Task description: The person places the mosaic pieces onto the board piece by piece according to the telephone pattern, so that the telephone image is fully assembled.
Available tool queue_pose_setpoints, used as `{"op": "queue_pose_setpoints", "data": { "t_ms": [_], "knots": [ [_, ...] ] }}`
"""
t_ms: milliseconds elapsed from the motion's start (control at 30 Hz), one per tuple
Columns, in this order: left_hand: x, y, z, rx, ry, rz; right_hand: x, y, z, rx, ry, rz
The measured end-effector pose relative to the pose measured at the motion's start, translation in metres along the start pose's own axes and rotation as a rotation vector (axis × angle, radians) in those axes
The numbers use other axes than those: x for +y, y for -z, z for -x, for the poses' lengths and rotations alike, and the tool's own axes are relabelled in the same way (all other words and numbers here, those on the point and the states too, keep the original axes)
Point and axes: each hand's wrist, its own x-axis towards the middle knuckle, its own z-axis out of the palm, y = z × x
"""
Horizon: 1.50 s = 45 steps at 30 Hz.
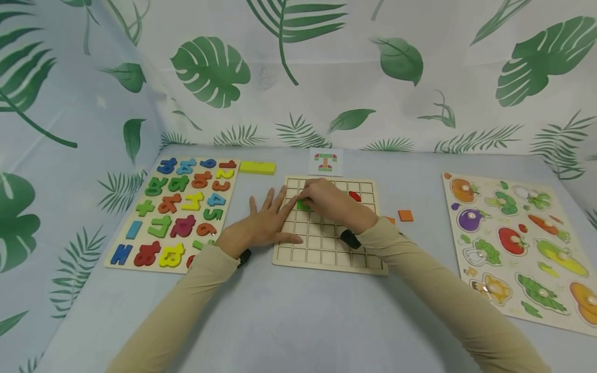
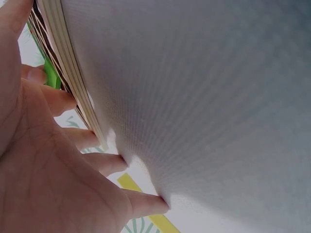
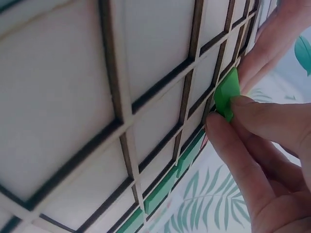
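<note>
A wooden grid board (image 1: 326,263) lies on the table in front of me. My right hand (image 1: 333,203) pinches a green tile (image 3: 227,93) between thumb and fingers, tilted over a cell in the upper left of the grid. Several green tiles (image 3: 162,190) sit in a row of cells along the far side, seen in the right wrist view. A red piece (image 1: 355,196) shows at that row's right end. With fingers spread, my left hand (image 1: 263,224) rests at the board's left edge, its fingertips touching the table and its thumb over the grid.
Behind the board is a picture card (image 1: 325,162) with a green, red and orange pattern. Right of it lies an orange tile (image 1: 406,215); another is partly hidden by the sleeve. A yellow block (image 1: 257,168), number puzzle (image 1: 219,207) and vegetable puzzle (image 1: 501,215) lie around.
</note>
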Motion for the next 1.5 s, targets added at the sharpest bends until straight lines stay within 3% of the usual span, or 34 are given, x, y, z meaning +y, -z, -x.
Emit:
{"op": "queue_pose_setpoints", "data": {
  "t_ms": [233, 533, 700, 900, 1100, 1333, 1500],
  "knots": [
    [0.002, 0.0, 0.0, 0.005, -0.001, -0.007, -0.001, -0.005, 0.002, 0.016, 0.012, 0.036],
    [0.001, -0.003, -0.002, -0.008, 0.024, 0.004, 0.009, -0.001, 0.018, -0.046, 0.095, -0.108],
    [0.001, -0.004, -0.003, -0.007, 0.026, 0.002, 0.022, 0.017, 0.044, -0.085, 0.052, -0.23],
    [0.0, -0.004, -0.001, 0.008, 0.0, 0.026, 0.044, 0.05, 0.082, -0.176, -0.074, -0.248],
    [0.001, -0.003, 0.001, 0.01, -0.004, 0.031, 0.068, 0.078, 0.125, -0.156, -0.158, -0.269],
    [0.002, 0.0, 0.001, 0.003, -0.001, 0.037, 0.095, 0.082, 0.161, -0.128, -0.242, -0.224],
    [0.002, -0.001, 0.001, 0.017, -0.011, 0.032, 0.105, 0.074, 0.173, -0.098, -0.202, -0.174]
  ]
}}
